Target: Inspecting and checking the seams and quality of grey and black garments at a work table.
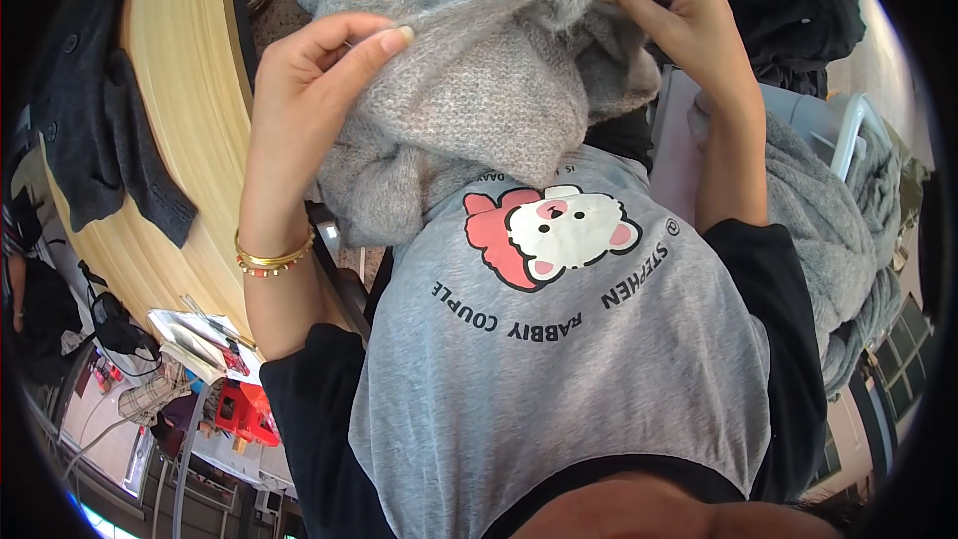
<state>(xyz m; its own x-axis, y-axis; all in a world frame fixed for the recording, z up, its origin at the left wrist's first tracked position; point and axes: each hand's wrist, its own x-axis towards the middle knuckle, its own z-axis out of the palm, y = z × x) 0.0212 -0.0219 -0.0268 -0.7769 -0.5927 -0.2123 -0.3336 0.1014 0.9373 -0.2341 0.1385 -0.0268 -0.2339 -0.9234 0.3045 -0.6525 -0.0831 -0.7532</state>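
Observation:
A fuzzy grey knit garment (479, 105) hangs between my hands and drapes down in front of my shirt. Thumb and forefinger of my left hand (314, 80) pinch its edge. My right hand (669, 0) grips the same edge farther to the right and higher up, also between thumb and fingers. The edge is drawn into a taut line between the two hands. Below it the knit falls in loose folds, and some of it is bunched under my right fingers. Which part of the garment this edge is, I cannot tell.
A curved light wood table (185, 70) runs along my left, with a dark grey buttoned cardigan (100, 130) on it. Papers (200, 339) lie at its near end, by a red basket (242, 414). More grey knits (818, 210) fill a bin on my right, and black cloth (768, 0) lies beyond.

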